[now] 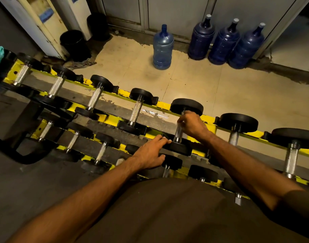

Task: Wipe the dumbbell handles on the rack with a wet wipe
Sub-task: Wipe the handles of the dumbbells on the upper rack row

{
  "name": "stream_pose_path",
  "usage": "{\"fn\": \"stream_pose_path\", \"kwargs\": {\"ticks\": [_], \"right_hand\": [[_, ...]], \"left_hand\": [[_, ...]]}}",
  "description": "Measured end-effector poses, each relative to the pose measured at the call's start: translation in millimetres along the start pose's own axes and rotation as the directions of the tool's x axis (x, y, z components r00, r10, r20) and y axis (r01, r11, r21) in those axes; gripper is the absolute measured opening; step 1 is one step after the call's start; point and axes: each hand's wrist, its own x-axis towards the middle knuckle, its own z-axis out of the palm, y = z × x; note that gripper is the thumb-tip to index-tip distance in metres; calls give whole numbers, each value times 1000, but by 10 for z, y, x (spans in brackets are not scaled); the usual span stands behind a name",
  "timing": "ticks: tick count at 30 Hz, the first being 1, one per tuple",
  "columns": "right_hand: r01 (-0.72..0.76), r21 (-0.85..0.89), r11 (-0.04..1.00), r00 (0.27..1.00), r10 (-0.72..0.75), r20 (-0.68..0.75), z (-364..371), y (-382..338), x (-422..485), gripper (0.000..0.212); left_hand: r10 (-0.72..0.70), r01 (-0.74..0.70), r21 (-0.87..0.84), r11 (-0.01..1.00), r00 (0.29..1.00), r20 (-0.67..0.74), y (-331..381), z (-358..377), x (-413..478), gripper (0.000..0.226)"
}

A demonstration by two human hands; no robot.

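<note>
Yellow steel rack [163,103] runs left to right in two tiers, paint chipped and black in spots. Dumbbells lie across the rails with round matte black heads and bright knurled metal grips. The one being worked on is the dumbbell [187,106] fifth from the left on the far tier.

Step in hand looks like the wipe stroke itself. The right hand [192,125] is curled round the far end of its handle [178,133]. The wet wipe isn't plainly visible, probably under the palm, can't tell. The left hand [150,155] lies with fingers fairly straight, tips resting on the near black head, likely steadying it.

Near part of the grip is still bare, so the next move probably calls for sliding down the knurling, then shifting right to the bigger dumbbells.
</note>
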Motion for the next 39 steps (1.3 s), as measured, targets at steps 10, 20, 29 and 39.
{"fn": "stream_pose_path", "kwargs": {"ticks": [10, 20, 29, 39], "right_hand": [[157, -451, 878, 979, -77, 191, -9, -356, 188, 19], [-217, 406, 888, 942, 300, -153, 118, 188, -97, 6], [-519, 841, 155, 659, 699, 278, 258, 176, -95, 8], [-266, 708, -654, 681, 392, 618, 202, 74, 199, 33]], "left_hand": [[-7, 6, 27, 1000, 1000, 15, 13, -19, -15, 63], [-2, 2, -19, 1000, 1000, -16, -1, 13, -11, 58], [6, -6, -15, 1000, 1000, -9, 15, -60, 70, 46], [5, -7, 34, 999, 998, 55, 4, -74, 28, 63]]}}
